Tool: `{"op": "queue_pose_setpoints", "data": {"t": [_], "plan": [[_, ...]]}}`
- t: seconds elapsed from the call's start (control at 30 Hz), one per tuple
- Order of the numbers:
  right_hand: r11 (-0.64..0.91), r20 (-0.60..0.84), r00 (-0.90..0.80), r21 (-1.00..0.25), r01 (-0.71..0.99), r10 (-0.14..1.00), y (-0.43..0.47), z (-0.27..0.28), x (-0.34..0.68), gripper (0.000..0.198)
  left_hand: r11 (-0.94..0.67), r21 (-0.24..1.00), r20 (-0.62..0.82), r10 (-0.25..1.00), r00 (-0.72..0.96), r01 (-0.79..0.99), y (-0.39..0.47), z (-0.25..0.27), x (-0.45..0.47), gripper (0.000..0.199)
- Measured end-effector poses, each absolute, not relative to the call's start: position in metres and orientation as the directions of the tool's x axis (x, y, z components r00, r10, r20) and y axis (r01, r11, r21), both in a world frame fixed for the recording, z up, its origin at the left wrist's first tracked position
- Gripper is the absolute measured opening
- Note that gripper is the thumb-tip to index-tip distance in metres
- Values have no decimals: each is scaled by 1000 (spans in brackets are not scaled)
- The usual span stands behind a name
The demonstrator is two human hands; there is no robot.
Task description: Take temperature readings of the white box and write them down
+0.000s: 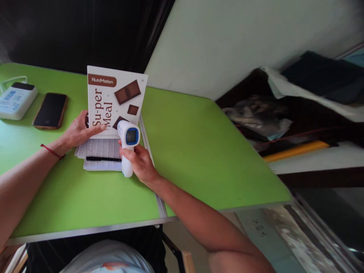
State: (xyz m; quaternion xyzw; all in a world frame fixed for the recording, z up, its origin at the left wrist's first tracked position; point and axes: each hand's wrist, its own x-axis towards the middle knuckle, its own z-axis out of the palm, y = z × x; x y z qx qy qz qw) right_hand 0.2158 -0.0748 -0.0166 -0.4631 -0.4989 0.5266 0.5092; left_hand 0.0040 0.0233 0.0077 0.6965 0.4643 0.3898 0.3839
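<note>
My left hand (81,130) grips the lower left side of a white box (131,81) with brown chocolate pictures, its thumb across the front. The box stands upright on the table, reading "NutriMotion" and "Su-per Meal". In my right hand (141,162) is a white infrared thermometer (127,167) with a blue-rimmed screen, held upright by its handle. Its head overlaps the box's lower right corner in my view; whether they touch I cannot tell. Below the box lie sheets of written paper (98,165), with a black pen (99,159) across them.
A phone (51,110) in a brown case lies left of the box. Beyond it sits a white device (18,100) with a cable. The green folding table (204,151) has a metal seam. At right, a shelf (315,161) holds cloth and a yellow strip (297,151).
</note>
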Motion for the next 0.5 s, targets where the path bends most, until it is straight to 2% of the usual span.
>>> {"op": "queue_pose_setpoints", "data": {"t": [0.1,0.5], "plan": [[14,18,-55,-997,-76,998,-76,-17,216,29,-258,848,154,956,251,462,21,13,6,73],[27,33,-75,-997,-76,997,-76,-19,216,30,-265,832,132,948,290,487,17,20,7,72]]}}
